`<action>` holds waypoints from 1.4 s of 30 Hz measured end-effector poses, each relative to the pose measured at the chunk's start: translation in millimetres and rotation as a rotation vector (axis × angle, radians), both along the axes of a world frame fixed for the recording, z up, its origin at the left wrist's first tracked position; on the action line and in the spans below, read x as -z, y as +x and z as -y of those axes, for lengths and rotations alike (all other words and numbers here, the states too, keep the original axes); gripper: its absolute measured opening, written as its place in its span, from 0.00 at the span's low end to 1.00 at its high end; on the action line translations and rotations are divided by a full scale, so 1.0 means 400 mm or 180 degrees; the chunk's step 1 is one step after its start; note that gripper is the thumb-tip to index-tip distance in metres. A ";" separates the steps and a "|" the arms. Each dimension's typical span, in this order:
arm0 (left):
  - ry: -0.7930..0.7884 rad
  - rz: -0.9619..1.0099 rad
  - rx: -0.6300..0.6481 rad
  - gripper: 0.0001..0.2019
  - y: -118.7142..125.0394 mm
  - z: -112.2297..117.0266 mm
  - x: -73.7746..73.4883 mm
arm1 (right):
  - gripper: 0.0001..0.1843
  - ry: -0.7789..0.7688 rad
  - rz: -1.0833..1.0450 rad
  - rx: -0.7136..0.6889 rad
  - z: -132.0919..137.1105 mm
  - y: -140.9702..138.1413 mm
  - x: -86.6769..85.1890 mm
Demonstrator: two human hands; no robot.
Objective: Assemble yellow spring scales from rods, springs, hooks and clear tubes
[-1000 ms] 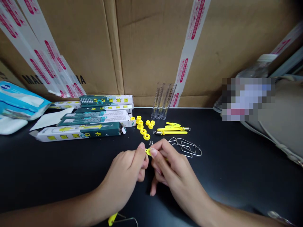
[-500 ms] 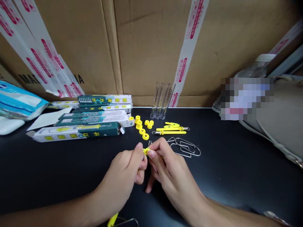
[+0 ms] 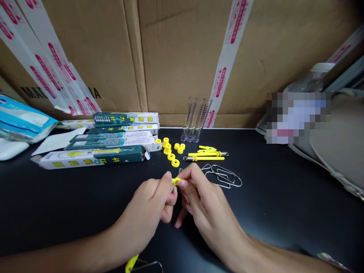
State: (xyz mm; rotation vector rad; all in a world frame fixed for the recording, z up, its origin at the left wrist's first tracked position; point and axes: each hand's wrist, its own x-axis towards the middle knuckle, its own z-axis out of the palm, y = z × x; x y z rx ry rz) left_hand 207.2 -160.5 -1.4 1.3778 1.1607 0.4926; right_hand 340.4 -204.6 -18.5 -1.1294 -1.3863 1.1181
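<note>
My left hand [image 3: 152, 203] and my right hand [image 3: 199, 201] meet over the black table [image 3: 284, 197], fingers pinched together on a small yellow plastic part [image 3: 176, 181]. A bit of metal spring shows at my left fingertips. Just beyond lie several yellow rings [image 3: 171, 151], yellow rods with metal ends [image 3: 206, 155] and bent wire hooks [image 3: 224, 176]. Three clear graduated tubes [image 3: 196, 119] lean against the cardboard wall.
Green and white boxes [image 3: 105, 146] are stacked at the left, with blue packets [image 3: 22, 121] further left. A taped cardboard wall [image 3: 170, 57] closes the back. A beige bag [image 3: 335, 144] and a bottle lie at right. A yellow piece with wire [image 3: 133, 263] sits at the near edge.
Both hands have drawn slightly closer together and toward me, still pinching the yellow part. The view has shifted a little.
</note>
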 end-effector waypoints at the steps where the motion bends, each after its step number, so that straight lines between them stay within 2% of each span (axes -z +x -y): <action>1: -0.0014 0.0033 0.0031 0.25 0.000 -0.002 0.000 | 0.14 0.0003 0.0004 0.0005 -0.001 0.000 -0.001; 14: -0.0331 0.0408 0.0016 0.22 -0.001 -0.006 0.006 | 0.08 0.0207 -0.0001 -0.0063 -0.006 0.001 0.007; 17: -0.0185 0.0399 -0.0030 0.24 -0.001 -0.004 0.005 | 0.10 0.0101 -0.0165 -0.0109 -0.010 0.001 0.008; 21: 0.0082 0.0319 -0.0050 0.26 -0.005 0.001 0.008 | 0.11 0.0010 -0.0303 0.0123 -0.001 0.005 0.010; 27: 0.0229 0.0223 -0.0137 0.27 -0.011 0.006 0.016 | 0.13 -0.0049 0.0187 0.0116 0.011 0.012 0.000; 32: 0.0272 0.0148 -0.0134 0.25 -0.013 0.007 0.013 | 0.16 -0.0327 0.0124 0.0082 0.006 0.014 -0.009; 37: 0.0308 0.0202 -0.0189 0.24 -0.010 0.011 0.000 | 0.16 -0.0372 0.0224 0.0110 0.006 0.015 -0.013; 42: 0.0606 0.0253 0.0091 0.20 -0.022 0.016 -0.005 | 0.16 -0.0462 -0.0128 0.0199 0.000 0.018 0.001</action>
